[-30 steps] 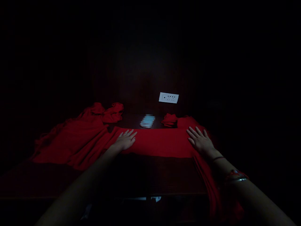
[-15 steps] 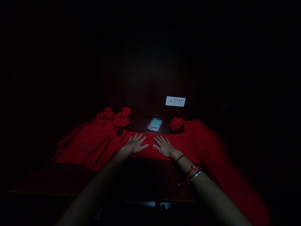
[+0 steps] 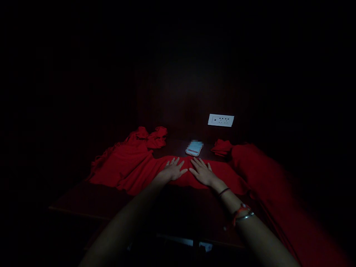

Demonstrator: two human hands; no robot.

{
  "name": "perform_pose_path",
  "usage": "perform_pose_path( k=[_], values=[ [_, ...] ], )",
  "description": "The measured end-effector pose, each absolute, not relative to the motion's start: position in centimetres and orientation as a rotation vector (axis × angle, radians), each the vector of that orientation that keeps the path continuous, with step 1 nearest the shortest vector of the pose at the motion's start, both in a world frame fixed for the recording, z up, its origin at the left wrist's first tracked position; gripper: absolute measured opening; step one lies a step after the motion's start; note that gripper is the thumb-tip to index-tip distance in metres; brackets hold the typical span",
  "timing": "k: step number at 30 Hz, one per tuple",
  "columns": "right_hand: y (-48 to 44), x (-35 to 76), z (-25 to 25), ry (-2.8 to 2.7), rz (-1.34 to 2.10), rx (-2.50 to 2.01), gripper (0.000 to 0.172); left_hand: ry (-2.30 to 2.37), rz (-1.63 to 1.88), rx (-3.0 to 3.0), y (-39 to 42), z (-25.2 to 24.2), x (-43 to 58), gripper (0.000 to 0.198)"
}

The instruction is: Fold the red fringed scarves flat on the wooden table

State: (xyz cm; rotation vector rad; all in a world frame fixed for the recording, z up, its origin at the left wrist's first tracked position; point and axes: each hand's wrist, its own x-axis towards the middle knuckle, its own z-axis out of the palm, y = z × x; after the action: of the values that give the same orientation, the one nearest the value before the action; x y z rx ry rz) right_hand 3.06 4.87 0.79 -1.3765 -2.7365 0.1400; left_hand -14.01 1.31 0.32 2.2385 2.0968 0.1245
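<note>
A long red cloth point(image 3: 139, 170) stretches across a dark table, smooth in the middle and wrinkled at its left part. On its flat middle strip my left hand point(image 3: 173, 171) lies palm down, fingers spread. Close to its right, my right hand point(image 3: 203, 173) rests flat on the same strip, fingers also apart. Neither hand grips anything. Just beyond my fingertips a phone point(image 3: 194, 148) lies on the table, its screen lit and partly blurred out. The cloth's right part runs toward me past my right forearm, into shadow.
Bunched red fabric point(image 3: 157, 138) lies behind on the left, and another crumpled red piece point(image 3: 221, 147) right of the phone. A white socket panel point(image 3: 221, 120) is on the dark back wall. The table's front edge point(image 3: 80, 213) shows faintly; surroundings are very dark.
The whole view has shifted, so the scene sits further right in the picture. Both hands stay flat on the cloth and seem slightly closer together.
</note>
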Motion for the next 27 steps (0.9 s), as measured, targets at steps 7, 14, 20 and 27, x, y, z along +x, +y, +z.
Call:
perform_pose_path(
  k=[7, 14, 20, 27],
  values=[
    [6.4, 5.0, 0.1, -2.847, 0.326, -1.578, 0.065, 2.337, -0.004, 1.795, 1.7, 0.9, -16.5, 0.073],
    [5.1, 3.6, 1.1, -2.715, 0.083, -1.410, 0.061, 2.419, -0.071, 1.685, 2.0, 0.9, -17.8, 0.071],
    [4.7, 1.9, 0.3, -2.933, 0.336, -1.347, 0.062, 2.348, -0.030, 1.971, 1.2, 1.2, -15.4, 0.063],
    [6.7, 6.0, 0.6, -2.710, 0.289, -1.792, 0.065, 2.157, -0.085, 1.941, 1.3, 1.0, -15.5, 0.071]
  ],
)
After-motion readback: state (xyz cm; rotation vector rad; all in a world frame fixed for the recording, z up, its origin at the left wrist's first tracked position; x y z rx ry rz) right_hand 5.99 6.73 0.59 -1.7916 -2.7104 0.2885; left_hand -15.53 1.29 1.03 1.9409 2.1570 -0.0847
